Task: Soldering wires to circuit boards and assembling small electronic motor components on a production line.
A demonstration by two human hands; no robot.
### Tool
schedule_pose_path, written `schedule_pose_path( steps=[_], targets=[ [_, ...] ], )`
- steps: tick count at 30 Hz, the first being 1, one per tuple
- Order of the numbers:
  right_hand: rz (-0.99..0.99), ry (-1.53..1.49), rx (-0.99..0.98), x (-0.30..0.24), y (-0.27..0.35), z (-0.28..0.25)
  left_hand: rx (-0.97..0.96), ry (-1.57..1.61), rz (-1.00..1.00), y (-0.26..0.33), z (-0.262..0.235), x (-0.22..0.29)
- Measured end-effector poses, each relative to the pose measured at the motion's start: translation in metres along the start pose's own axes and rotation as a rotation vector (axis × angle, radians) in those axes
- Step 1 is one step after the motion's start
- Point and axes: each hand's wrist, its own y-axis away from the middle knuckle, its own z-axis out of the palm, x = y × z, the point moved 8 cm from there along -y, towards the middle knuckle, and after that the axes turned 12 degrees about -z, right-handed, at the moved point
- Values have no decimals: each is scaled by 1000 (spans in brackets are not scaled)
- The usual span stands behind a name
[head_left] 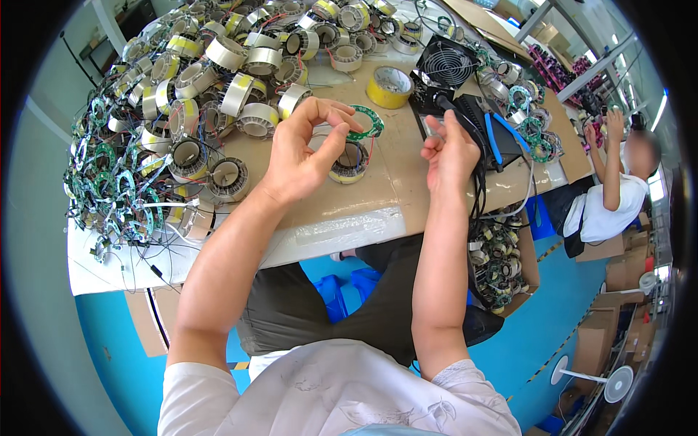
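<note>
My left hand (pixel 309 151) is over the middle of the table, its thumb and fingers bent toward each other at the left edge of a green ring-shaped circuit board (pixel 376 121). The fingertips appear closed on that edge, which they partly hide. A red wire runs from the board down to a motor stator (pixel 349 166) with yellow tape, resting on the cardboard just below. To the right, my right hand (pixel 452 154) is raised with its fingers loosely bent and apart; nothing shows in it. Blue-handled pliers (pixel 496 138) are beside it.
Stators (pixel 236 94) are heaped at left and back, with tangled wired green boards (pixel 120 185) at far left. A yellow tape roll (pixel 390 87), black fan (pixel 445 62) and black box (pixel 491 134) stand ahead. A carton of stators (pixel 502 269) is at right; another person (pixel 607 196) sits beyond.
</note>
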Motion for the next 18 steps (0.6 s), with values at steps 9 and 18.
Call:
schedule_pose_path(
  steps=[9,18],
  targets=[
    [-329,376,50,-27,-12,-13,24,-2,33,-1,-3,-4],
    [-651,-155,-43,-45,59,-25,16,-1,28,2,-1,2]
  ],
)
